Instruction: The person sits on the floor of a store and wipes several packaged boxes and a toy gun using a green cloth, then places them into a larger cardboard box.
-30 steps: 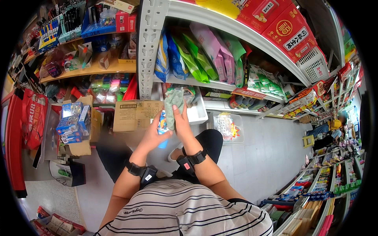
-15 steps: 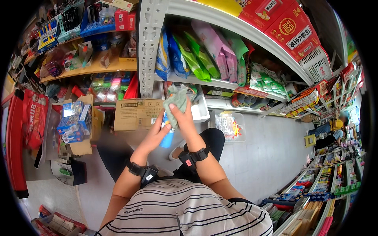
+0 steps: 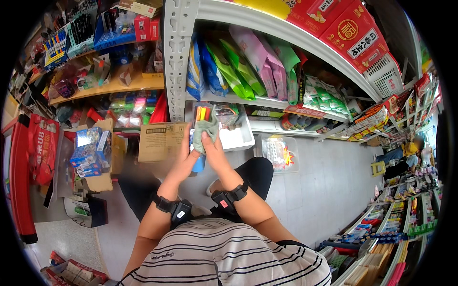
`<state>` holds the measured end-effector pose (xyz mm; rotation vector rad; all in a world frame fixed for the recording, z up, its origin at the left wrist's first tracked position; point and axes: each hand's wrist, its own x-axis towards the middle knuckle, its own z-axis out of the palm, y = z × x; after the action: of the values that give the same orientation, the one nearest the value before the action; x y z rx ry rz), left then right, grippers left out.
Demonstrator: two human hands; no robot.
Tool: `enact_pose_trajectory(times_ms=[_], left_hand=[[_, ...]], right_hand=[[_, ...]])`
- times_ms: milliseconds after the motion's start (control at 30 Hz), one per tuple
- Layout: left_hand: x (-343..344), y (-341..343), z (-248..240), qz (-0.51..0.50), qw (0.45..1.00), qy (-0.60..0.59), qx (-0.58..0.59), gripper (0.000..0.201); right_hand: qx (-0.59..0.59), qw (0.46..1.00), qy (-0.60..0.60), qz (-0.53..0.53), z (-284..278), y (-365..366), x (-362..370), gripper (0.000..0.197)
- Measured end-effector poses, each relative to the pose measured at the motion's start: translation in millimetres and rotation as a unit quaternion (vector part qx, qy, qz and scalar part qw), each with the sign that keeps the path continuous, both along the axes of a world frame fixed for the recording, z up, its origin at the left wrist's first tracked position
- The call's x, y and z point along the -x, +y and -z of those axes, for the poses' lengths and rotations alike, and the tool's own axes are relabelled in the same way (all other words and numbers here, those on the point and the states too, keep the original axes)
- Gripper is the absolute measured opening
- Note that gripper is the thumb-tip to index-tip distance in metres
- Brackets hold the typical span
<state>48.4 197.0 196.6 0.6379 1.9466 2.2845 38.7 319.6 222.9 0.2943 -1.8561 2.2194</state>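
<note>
A grey-green cloth (image 3: 205, 134) is pressed by my right hand (image 3: 214, 153) against a tall blue container (image 3: 199, 165), round like a can or bottle. My left hand (image 3: 182, 161) is closed around the container's left side. Its blue lower end shows between my wrists, and orange and yellow markings show on its upper part above the cloth. Both hands are held in front of me over my knees, with a white bin (image 3: 238, 138) just beyond them. My fingers on the far side of the container are partly hidden.
A cardboard box (image 3: 162, 138) stands left of my hands, by a white shelf post (image 3: 177, 71). Bagged goods (image 3: 243, 66) fill the shelf ahead. A clear tub (image 3: 281, 157) sits on the floor at right. An open carton of blue boxes (image 3: 102, 157) is further left.
The cloth has slid from the container's top to its middle, uncovering the orange and yellow upper part. Both hands have shifted slightly left, still on the container.
</note>
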Motion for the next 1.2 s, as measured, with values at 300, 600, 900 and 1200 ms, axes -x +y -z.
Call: enact_pose_trajectory(times_ms=[300,600,900,1200], left_hand=[[6.2,-5.8,27.4,-0.018,0.976,-0.094,-0.198,0.067],[11.4,-18.5,8.0,0.008,0.904,-0.221,-0.365,0.045],[15.8,-32.0,4.5,-0.066,0.871,-0.173,-0.455,0.038],[3.0,-18.4,-22.9,-0.07,0.895,-0.175,-0.403,0.046]], right_hand=[[-0.081,0.988,-0.006,-0.13,12.4,7.6,-13.9,0.081],[-0.24,0.967,-0.051,-0.072,37.9,19.7,-13.9,0.064],[0.042,0.979,-0.104,-0.17,32.3,20.2,-37.0,0.061],[0.029,0.99,-0.092,-0.101,23.5,8.2,-43.4,0.064]])
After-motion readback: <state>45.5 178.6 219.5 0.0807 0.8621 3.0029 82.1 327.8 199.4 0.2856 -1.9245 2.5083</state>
